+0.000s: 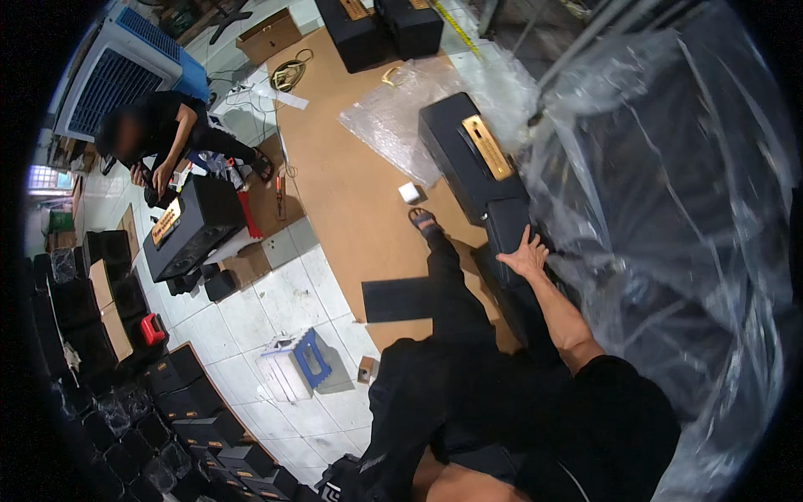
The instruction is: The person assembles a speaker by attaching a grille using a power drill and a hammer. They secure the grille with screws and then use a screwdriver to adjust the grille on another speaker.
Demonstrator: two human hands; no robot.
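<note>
My right hand [525,254] lies with fingers spread on a black box-shaped piece [504,219], touching its edge and gripping nothing that I can see. Right beyond it stands a large black speaker cabinet [447,125] with a gold-coloured plate [488,148] on its top. By my sandalled foot [422,219] sits a small white block [409,193]. A flat black panel [396,300] lies on the brown sheet beside my leg. My left hand does not show; only bare skin appears at the bottom edge.
Clear plastic sheeting [669,209] covers a large stack on the right. Bubble wrap [400,113] lies on the brown floor sheet [322,151]. At the left a person [176,125] bends over another black speaker [199,224]. A blue-and-white step stool [288,368] stands on the tiles.
</note>
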